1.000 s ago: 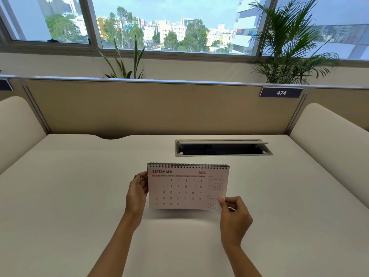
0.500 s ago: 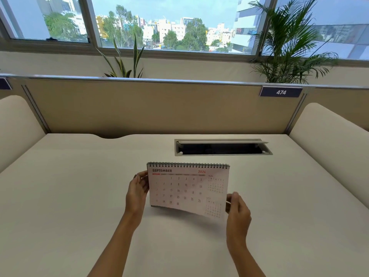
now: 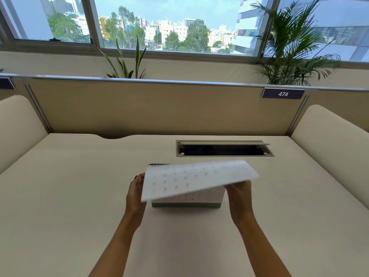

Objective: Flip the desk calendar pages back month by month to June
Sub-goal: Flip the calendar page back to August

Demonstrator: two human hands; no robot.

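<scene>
A spiral-bound desk calendar (image 3: 186, 199) stands on the cream desk (image 3: 79, 186) in front of me. Its front page (image 3: 195, 179) is lifted up and swings away from me, blurred by motion, hinged at the spiral along the top. My right hand (image 3: 240, 198) holds that page by its lower right corner from underneath. My left hand (image 3: 135, 193) grips the calendar's left edge and steadies it. The page beneath shows only as a narrow strip, its month hidden.
An open cable slot (image 3: 223, 148) is cut into the desk just behind the calendar. A beige partition (image 3: 159, 108) with a "474" label (image 3: 283, 94) closes the back. Padded side panels (image 3: 331, 144) flank the desk. Plants stand behind, below the window.
The September page, flat against the calendar a second ago, has been lifted from its lower right corner and swung upward by my right hand. My left hand has stayed at the left edge.
</scene>
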